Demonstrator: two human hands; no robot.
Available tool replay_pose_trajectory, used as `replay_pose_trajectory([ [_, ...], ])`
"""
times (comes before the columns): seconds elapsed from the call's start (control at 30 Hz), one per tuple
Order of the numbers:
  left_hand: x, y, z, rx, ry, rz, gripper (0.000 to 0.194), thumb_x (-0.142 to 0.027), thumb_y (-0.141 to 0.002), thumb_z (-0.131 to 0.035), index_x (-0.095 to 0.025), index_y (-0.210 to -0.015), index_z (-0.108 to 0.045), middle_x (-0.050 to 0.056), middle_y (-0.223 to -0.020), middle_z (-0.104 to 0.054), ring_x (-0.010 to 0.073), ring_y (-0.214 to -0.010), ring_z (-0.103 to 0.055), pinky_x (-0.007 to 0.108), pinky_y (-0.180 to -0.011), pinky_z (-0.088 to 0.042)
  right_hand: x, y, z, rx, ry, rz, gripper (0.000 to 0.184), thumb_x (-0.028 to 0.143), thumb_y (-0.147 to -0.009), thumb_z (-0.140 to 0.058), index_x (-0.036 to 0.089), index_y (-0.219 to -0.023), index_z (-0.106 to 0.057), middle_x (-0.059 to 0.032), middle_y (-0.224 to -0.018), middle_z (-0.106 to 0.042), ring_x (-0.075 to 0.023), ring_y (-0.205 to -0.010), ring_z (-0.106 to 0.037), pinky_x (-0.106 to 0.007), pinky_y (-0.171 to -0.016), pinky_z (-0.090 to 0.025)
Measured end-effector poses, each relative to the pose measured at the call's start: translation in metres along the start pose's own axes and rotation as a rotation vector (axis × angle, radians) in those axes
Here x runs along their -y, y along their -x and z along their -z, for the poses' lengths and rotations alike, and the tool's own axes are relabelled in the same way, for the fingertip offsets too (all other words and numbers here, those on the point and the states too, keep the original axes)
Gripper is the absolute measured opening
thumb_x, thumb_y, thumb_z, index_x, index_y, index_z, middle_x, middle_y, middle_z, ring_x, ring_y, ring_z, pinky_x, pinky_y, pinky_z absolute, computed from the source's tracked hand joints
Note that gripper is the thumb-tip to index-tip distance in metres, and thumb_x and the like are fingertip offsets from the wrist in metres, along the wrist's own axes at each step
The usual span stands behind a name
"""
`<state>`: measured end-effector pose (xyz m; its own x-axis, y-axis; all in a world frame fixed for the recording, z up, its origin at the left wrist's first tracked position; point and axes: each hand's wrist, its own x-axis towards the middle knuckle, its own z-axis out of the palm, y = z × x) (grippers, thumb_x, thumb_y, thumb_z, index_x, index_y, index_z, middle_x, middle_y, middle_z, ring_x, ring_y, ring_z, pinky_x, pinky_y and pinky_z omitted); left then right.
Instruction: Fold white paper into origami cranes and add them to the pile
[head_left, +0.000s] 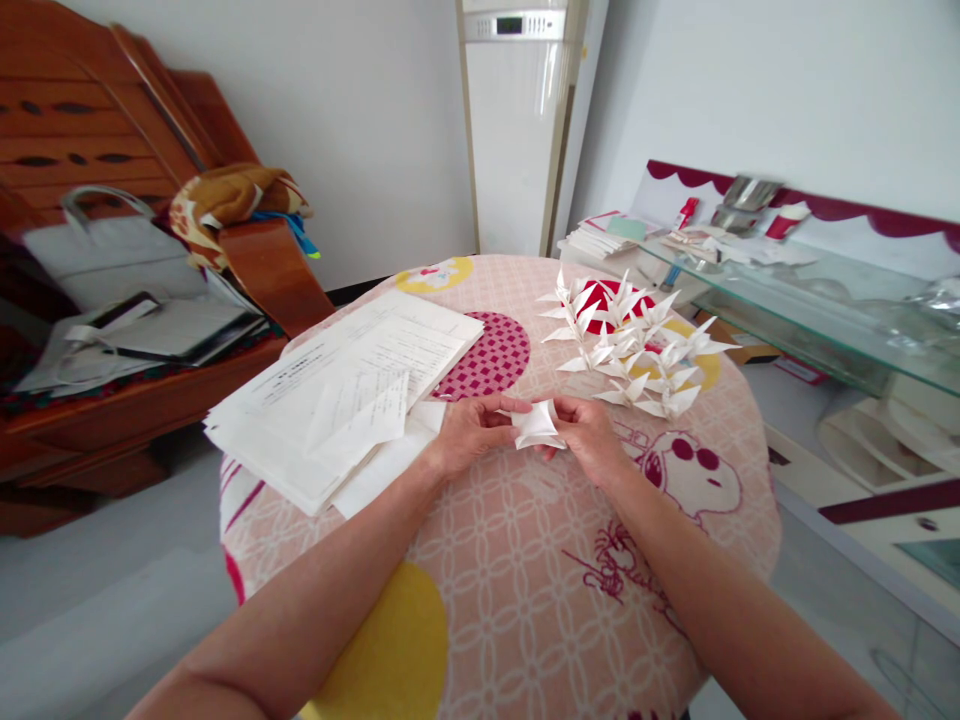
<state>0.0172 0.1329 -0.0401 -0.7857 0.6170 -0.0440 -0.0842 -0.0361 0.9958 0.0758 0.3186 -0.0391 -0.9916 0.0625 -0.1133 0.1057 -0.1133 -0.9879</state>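
Between my two hands is a small piece of folded white paper (536,425), held above the middle of the round table. My left hand (476,430) pinches its left side with thumb and fingers. On the opposite side my right hand (589,430) grips the edge, its fingertips partly behind the paper. Just beyond my right hand stands a group of several folded white paper cranes (622,340). To the left of my left hand lies a stack of printed sheets (352,380), with a smaller loose piece of paper (364,412) on top.
A patterned pink tablecloth (495,600) covers the table. At the right is a glass shelf (825,300) with cups and papers. A wooden bench (270,270) at the left bears a grey bag (112,250) and cloth. An air conditioner (514,130) stands behind.
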Motion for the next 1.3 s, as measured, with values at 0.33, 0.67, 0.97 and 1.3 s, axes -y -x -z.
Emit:
replay_pose_trajectory([
  [0.33,-0.005,0.007,-0.016,-0.142,-0.538,-0.228,0.048,-0.041,-0.070,-0.082,-0.015,-0.108,-0.067,0.009,-0.103,-0.072,0.0177,-0.078,-0.068,0.028,-0.066,-0.058,-0.005,0.000,-0.008,-0.095,0.167,-0.019,0.035,0.053,-0.073,-0.072,0.019,-0.073,-0.063,0.0002,-0.056,-0.065,-0.0136,-0.040,-0.058,-0.021,-0.032,-0.042],
  [0.67,-0.004,0.012,-0.027,-0.180,-0.970,-0.466,0.036,-0.030,-0.081,-0.073,-0.021,-0.114,-0.064,0.010,-0.121,-0.068,0.0257,-0.114,-0.064,0.038,-0.099,-0.052,-0.006,0.000,-0.008,-0.048,0.254,-0.055,0.014,0.033,-0.073,-0.064,0.022,-0.066,-0.058,0.0034,-0.050,-0.060,-0.0143,-0.040,-0.055,-0.023,-0.033,-0.039],
  [0.97,0.000,0.003,-0.017,-0.309,-0.880,-0.309,0.034,-0.017,-0.078,-0.059,-0.015,-0.110,-0.070,0.004,-0.085,-0.072,0.0140,-0.065,-0.061,0.027,-0.066,-0.048,0.004,0.004,-0.001,-0.029,0.609,0.042,0.018,0.027,-0.075,-0.063,0.020,-0.061,-0.057,0.0046,-0.048,-0.053,-0.0113,-0.041,-0.051,-0.023,-0.042,-0.031],
  [1.3,0.004,-0.009,-0.007,-0.272,-0.740,-0.266,0.022,-0.011,-0.076,-0.054,-0.017,-0.092,-0.068,0.002,-0.086,-0.071,0.0132,-0.071,-0.061,0.023,-0.065,-0.047,0.008,0.008,-0.005,-0.141,1.057,0.176,0.011,0.020,-0.075,-0.071,0.018,-0.086,-0.074,0.0005,-0.064,-0.063,-0.0148,-0.059,-0.052,-0.027,-0.058,-0.032],
])
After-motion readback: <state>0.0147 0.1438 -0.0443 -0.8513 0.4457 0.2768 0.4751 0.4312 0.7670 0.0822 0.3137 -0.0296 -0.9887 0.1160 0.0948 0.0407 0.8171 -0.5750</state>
